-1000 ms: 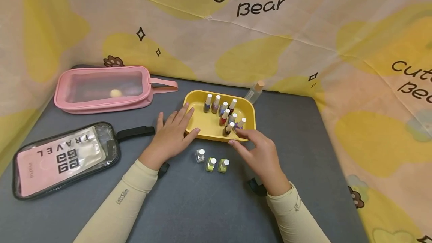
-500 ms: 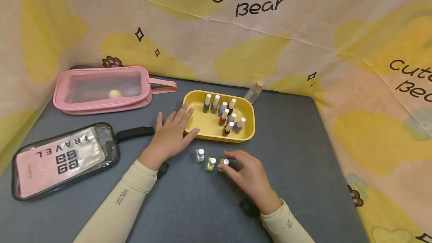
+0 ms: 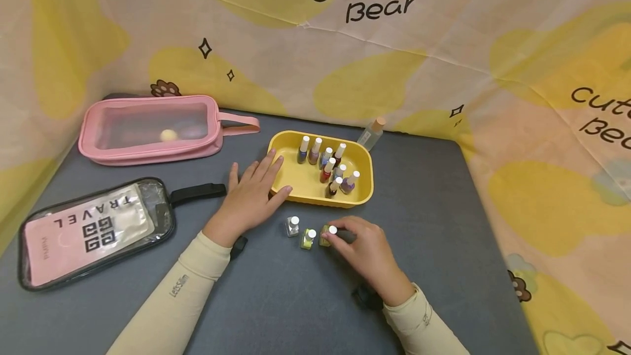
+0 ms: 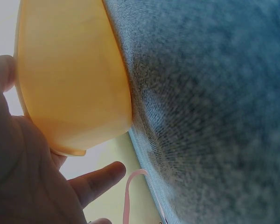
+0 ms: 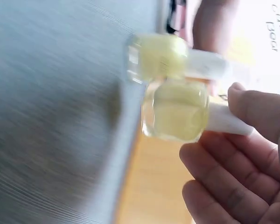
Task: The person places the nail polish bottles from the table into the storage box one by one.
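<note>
My right hand [image 3: 367,251] pinches a yellow-green nail polish bottle [image 3: 326,235] by its white cap. Its thumb [image 5: 259,109] lies along that cap in the right wrist view. Just left stands a second yellow-green nail polish bottle [image 3: 307,240], and beyond it a clear nail polish bottle [image 3: 291,227]. My left hand [image 3: 248,199] rests with spread, straight fingers on the left end of a yellow tray [image 3: 293,179]; the tray's outer wall [image 4: 74,84] fills much of the left wrist view. Several nail polish bottles, including a red one [image 3: 325,174], stand in the tray's right part.
Behind the tray's right corner is a clear bottle with a peach cap [image 3: 371,133]. A pink pouch [image 3: 148,155] and a clear travel pouch [image 3: 93,234] lie at the left. A printed cloth [image 3: 276,70] walls in the grey table [image 3: 276,300].
My right hand has come from the tray's front right corner down to the near row of bottles and taken the rightmost yellow-green bottle by its cap. My left hand stays put.
</note>
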A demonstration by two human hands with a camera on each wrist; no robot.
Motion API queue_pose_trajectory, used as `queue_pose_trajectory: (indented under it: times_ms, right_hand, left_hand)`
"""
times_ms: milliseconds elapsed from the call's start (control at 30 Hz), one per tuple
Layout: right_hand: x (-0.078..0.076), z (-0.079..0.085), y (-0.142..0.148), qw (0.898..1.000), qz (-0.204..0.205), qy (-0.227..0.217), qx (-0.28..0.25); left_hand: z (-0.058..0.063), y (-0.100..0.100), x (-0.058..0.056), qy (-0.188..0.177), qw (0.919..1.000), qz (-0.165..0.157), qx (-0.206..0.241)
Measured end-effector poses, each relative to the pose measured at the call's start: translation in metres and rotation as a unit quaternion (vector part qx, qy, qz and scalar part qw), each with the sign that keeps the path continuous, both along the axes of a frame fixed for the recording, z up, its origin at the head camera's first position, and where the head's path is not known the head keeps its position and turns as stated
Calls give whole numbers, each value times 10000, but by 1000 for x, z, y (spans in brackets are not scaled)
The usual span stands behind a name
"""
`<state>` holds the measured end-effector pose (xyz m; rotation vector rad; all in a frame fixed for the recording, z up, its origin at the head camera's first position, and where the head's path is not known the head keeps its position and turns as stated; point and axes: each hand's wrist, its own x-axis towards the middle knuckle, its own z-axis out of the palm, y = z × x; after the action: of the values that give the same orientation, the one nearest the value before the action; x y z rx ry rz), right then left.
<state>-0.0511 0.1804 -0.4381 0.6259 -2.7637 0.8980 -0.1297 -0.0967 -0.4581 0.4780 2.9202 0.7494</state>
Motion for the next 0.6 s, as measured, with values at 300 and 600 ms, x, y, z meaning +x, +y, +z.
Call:
queue_pose_trajectory:
  times_ms: [300,600]
  right_hand:
    - [-40,57,-6,9989,-336,65,-314]
    - [-84,65,-23,9963,-388,-148,-752]
  left_hand:
    - [-1,-1,-1,-51,10000,15,-33]
    - [0,-1,0,0,10000,-32,-10]
